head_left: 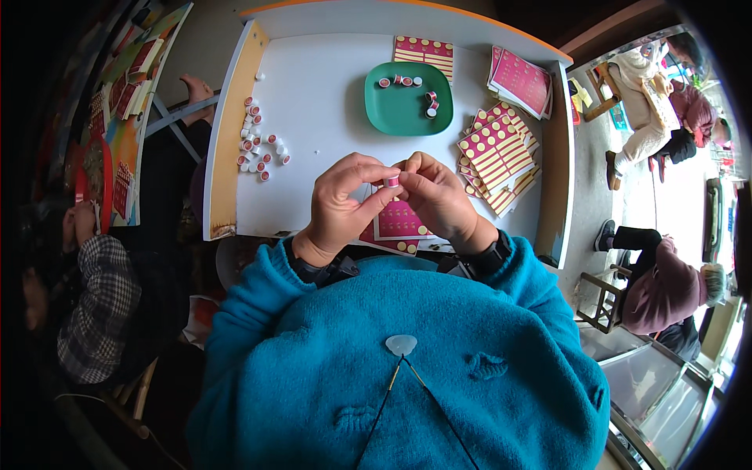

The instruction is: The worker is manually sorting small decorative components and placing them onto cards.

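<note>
A small white jar (392,181) with a red band round its side is up in front of me, above the near edge of the table. The thumb and forefinger of my left hand (345,197) are closed on it. My right hand (439,196) is closed too, its thumb and forefinger pinched against the jar's right side; whether a label lies between those fingers is hidden. Beneath my hands are red printed label sheets (401,221). Ahead, a green square plate (385,119) holds several similar small jars (431,105).
Several small white jars with red tops (252,145) cluster along the left wall. Label sheets with cream circles and strips (495,153) lie fanned at the right, below a stack of red sheets (523,82). A raised wooden rim (223,133) borders the table. Other people sit on both sides.
</note>
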`<action>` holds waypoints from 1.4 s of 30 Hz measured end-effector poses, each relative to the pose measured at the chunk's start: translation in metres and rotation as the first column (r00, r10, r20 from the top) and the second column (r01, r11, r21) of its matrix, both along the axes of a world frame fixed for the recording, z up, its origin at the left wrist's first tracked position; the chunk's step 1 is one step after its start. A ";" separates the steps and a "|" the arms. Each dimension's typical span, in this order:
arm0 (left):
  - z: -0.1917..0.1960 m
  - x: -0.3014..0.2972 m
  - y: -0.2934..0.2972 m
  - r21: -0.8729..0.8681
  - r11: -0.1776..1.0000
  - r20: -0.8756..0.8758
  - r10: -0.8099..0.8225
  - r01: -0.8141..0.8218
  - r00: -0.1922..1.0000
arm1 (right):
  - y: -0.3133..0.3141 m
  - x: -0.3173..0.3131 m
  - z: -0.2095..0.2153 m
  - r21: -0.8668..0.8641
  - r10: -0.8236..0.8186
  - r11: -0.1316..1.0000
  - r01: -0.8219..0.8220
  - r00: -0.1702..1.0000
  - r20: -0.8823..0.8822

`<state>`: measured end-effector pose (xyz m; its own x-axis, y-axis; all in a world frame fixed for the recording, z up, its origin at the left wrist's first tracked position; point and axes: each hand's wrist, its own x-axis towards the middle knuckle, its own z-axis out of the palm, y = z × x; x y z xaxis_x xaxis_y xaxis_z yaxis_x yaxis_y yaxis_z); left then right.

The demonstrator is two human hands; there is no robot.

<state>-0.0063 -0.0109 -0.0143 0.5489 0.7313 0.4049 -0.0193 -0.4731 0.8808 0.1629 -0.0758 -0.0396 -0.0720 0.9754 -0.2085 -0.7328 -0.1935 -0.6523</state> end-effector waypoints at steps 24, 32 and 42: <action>0.002 0.003 0.008 0.082 0.996 0.005 -0.038 0.037 0.999 | 0.001 -0.004 0.003 0.084 0.034 0.996 -0.028 0.997 -0.075; -0.009 0.003 0.006 -0.428 0.891 0.242 -0.049 0.152 0.969 | -0.001 -0.010 0.017 0.181 -0.131 0.982 0.061 0.907 0.401; -0.018 -0.005 0.016 -0.716 0.631 0.200 -0.223 0.298 0.954 | -0.003 -0.014 0.026 0.356 -0.304 0.933 -0.054 0.415 0.858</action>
